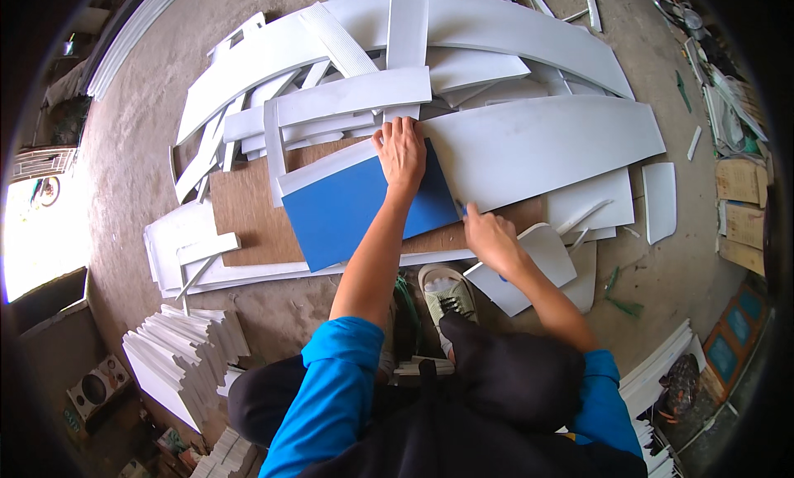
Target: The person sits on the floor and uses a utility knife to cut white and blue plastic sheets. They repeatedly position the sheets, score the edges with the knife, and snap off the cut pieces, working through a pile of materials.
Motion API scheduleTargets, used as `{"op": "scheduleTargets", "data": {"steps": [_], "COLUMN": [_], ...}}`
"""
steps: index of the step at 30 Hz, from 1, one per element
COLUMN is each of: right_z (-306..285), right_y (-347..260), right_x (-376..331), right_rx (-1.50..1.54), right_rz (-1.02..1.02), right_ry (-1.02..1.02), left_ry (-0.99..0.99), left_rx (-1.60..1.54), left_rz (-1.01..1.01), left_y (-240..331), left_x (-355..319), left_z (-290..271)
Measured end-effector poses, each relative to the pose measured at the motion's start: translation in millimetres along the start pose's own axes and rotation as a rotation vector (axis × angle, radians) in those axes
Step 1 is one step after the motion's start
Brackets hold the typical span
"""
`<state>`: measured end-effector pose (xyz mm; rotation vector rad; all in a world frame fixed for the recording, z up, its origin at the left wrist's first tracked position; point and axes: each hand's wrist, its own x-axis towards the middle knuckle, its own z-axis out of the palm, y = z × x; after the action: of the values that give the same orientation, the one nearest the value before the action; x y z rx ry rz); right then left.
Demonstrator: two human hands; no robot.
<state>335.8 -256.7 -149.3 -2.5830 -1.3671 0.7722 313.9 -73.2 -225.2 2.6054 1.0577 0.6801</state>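
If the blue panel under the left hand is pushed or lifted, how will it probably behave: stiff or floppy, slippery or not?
The blue panel lies flat with straight edges under the left hand, so it is probably stiff. Its smooth face suggests it could slide on the brown board beneath. It looks thin, so it is likely light. The right hand is at its right edge.

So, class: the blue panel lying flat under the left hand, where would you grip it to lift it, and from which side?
Probably the near-left corner of the blue panel, approached from the person's side. That corner juts out past the brown board, so fingers can slip under it. The far edge is pinned by the left hand; the right hand works the right edge.
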Motion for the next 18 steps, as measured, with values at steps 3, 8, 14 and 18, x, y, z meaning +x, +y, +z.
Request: {"op": "scheduleTargets", "data": {"steps": [3, 8, 14, 18], "right_z": [-20.1, -15.8, -4.3, -5.8], "right_y": [-13.0, -12.7, -19.2, -22.8], "right_x": [30.6, 99.6, 120.8, 125.5], "right_rx": [0.007, -0.037, -0.035, -0.012], "right_rz": [-0.017, -0.053, -0.055, -0.026], "right_ry": [0.166, 0.276, 0.259, 0.215], "left_ry": [-0.017, -0.017, -0.021, 0.031], "left_rx": [0.010, -0.014, -0.054, -0.065], "left_rz": [-0.030, -0.041, -0.049, -0.023], "left_y": [-2.0, 5.4, -2.4, -2.5], "left_x": [1.4, 2.6, 1.3, 1.1], "left_z": [-3.6, -0.2, 1.5, 1.7]}}
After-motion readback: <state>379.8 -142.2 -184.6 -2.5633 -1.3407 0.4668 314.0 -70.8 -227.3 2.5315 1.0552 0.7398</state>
